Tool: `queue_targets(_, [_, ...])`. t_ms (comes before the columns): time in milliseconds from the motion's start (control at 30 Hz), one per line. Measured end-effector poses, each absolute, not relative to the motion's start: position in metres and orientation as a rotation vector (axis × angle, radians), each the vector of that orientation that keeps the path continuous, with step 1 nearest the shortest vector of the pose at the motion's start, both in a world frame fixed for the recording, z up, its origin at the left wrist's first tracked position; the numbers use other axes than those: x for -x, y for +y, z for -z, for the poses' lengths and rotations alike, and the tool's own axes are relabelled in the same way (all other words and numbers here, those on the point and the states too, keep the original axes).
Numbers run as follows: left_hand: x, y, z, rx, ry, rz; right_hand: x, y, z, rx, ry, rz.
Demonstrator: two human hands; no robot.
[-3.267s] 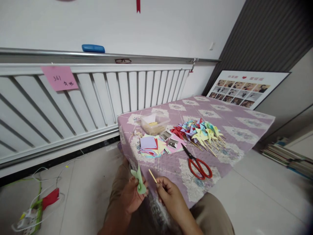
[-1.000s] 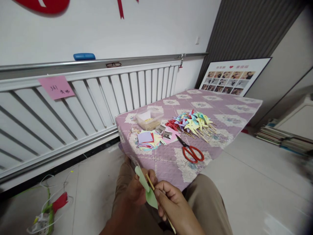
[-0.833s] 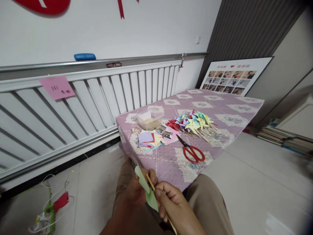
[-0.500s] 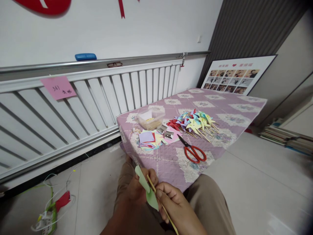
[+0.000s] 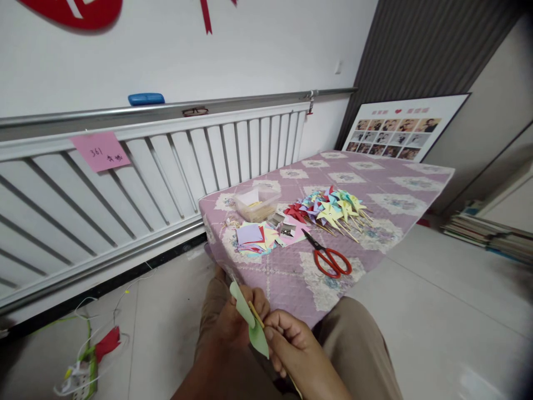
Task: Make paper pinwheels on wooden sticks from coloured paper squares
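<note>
Just beyond the table's near corner, my left hand (image 5: 236,318) is closed on a light green paper pinwheel (image 5: 243,309), seen edge-on with its blades curled. My right hand (image 5: 293,339) pinches a thin wooden stick (image 5: 257,315), whose upper end lies against the back of the pinwheel near my left fingers. Part of the stick is covered by my right hand. How the stick and paper are joined is hidden. On the table ahead lie red-handled scissors (image 5: 332,261) and a pile of finished paper pinwheels (image 5: 328,208) on sticks.
A patterned purple cloth (image 5: 287,283) covers the table. On it are a clear plastic box (image 5: 266,195) of sticks, stacked coloured paper squares (image 5: 250,234) and a small open box of pins (image 5: 287,229). A white radiator (image 5: 175,172) runs along the wall. Cables and a power strip (image 5: 85,378) lie on the floor.
The right hand's grip on the stick has shifted slightly, and less of the stick shows between and below the hands. The left hand and pinwheel are nearly still.
</note>
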State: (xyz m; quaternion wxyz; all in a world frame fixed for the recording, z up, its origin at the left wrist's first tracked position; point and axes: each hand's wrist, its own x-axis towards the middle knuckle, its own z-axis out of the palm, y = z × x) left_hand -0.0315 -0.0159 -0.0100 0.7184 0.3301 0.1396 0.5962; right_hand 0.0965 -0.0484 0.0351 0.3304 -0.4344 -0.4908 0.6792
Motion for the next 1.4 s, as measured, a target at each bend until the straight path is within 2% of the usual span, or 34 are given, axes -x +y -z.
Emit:
queue_targets(267, [0.032, -0.017, 0.008, -0.643, 0.059, -1.33, -0.094, -0.049, -0.038, 1.145, -1.284, -1.727])
queue_targets(1400, [0.033, -0.019, 0.015, -0.585, 0.126, -1.33, -0.088, -0.052, -0.029, 1.053, -1.38, -1.432])
